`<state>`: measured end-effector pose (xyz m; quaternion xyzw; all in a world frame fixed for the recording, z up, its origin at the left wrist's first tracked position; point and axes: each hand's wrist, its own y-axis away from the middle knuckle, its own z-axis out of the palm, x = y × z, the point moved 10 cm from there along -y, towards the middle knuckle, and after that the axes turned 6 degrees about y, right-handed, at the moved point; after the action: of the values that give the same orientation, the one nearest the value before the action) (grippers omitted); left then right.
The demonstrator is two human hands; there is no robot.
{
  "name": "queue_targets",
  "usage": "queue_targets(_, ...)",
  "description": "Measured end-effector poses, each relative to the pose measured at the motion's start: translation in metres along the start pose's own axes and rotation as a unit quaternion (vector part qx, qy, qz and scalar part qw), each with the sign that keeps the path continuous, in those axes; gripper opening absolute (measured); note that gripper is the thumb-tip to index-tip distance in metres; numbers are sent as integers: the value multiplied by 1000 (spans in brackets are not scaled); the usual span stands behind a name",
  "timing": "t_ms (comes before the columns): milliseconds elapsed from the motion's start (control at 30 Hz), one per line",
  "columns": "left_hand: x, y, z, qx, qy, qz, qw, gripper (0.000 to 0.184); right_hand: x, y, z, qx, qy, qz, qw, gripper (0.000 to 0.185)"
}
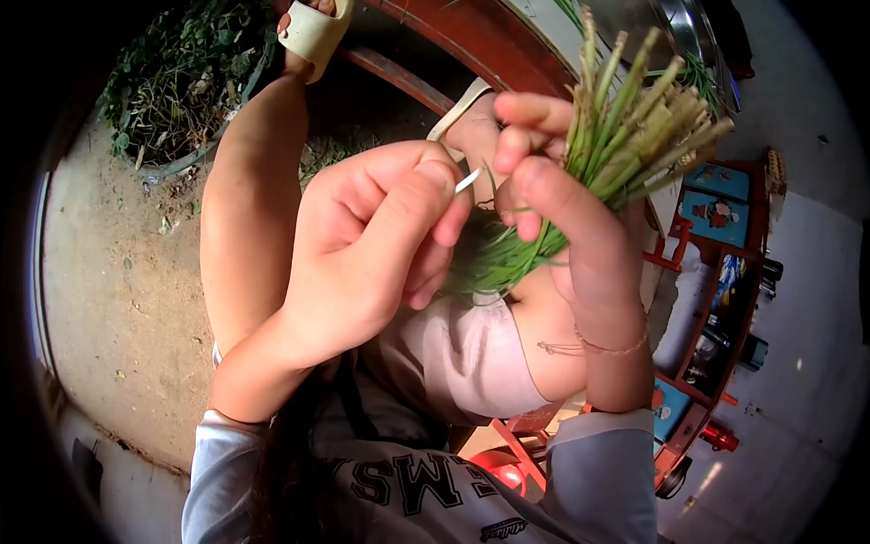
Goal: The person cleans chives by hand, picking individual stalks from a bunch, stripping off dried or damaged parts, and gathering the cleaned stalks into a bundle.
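My left hand (362, 236) is closed, thumb and forefinger pinching a thin stalk with a white tip (468, 180) that points up to the right. In my right hand (575, 204), the fingers curl round a bunch of chives (625, 136). Pale, brownish-green stem ends fan out to the upper right, while the thin green leaves (498, 258) hang down to the left over my lap. A fine green strand rises between the two hands. The hands are close together but apart.
A leafy green plant in a pot (181, 82) stands at the upper left. Red wooden furniture (489, 45) lies ahead of my sandalled feet. To the right is a red cabinet with blue panels (716, 218). A metal basin (689, 32) sits at the top right.
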<state>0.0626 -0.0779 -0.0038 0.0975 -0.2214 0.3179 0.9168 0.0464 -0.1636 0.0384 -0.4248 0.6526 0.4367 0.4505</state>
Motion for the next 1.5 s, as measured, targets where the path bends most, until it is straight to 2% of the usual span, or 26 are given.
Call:
queue_targets(100, 0, 3, 0, 9, -26, -15, 1000, 29, -10, 4, 11, -18, 49, -46, 998, 19)
queue_targets(167, 6, 1, 3, 6, -56, 15, 998, 30, -16, 4, 18, -24, 40, -82, 996, 12)
queue_targets(267, 5, 1, 3, 7, -117, 32, 993, 36, -19, 4, 16, -12, 51, -58, 997, 8)
queue_targets(367, 13, 2, -1, 44, -138, 81, 986, 39, -14, 4, 20, -30, 7, -50, 998, 8)
queue_targets(400, 17, 0, 1, 20, -160, 106, 981, 35, -13, 4, 21, -37, 6, -53, 998, 9)
queue_targets(500, 21, -2, 3, -2, -204, 103, 973, 28, -16, 6, 17, -19, 59, -88, 994, 10)
queue_targets(567, 20, -4, 2, 0, -172, 95, 980, 23, -15, 8, 20, -20, 36, -81, 996, 10)
queue_targets(667, 20, -4, 3, -4, -173, 90, 981, 23, -12, 11, 9, 38, 37, -78, 996, 12)
queue_targets(733, 20, -3, 3, 7, -200, 92, 975, 21, -6, 11, 4, 39, -38, -47, 997, 6)
queue_targets(900, 19, 4, 7, 13, -243, 48, 969, 16, -6, 16, -8, 105, -69, -37, 991, 7)
queue_targets(967, 19, 7, 5, 26, -242, 28, 969, 13, -11, 13, -14, 72, -126, -85, 986, 9)
queue_targets(1067, 21, 8, 5, 29, -286, 35, 957, 13, -7, 15, -14, 70, -118, -59, 989, 11)
queue_targets(1167, 25, 8, 11, 23, -310, 71, 948, 10, -6, 17, -10, 50, -130, -55, 989, 12)
queue_targets(1267, 40, 9, 18, 67, -270, 172, 945, 5, -7, 20, -9, 50, -130, -59, 988, 11)
queue_targets(1300, 41, 10, 17, 68, -271, 172, 945, 5, -7, 21, -5, 36, -116, -53, 991, 10)
queue_targets(1433, 43, 10, 28, 20, -376, 182, 908, 16, -7, 21, 2, 10, -101, -40, 994, 8)
queue_targets(1500, 40, 9, 26, 23, -342, 169, 924, 16, -8, 22, 0, 27, -94, -44, 994, 7)
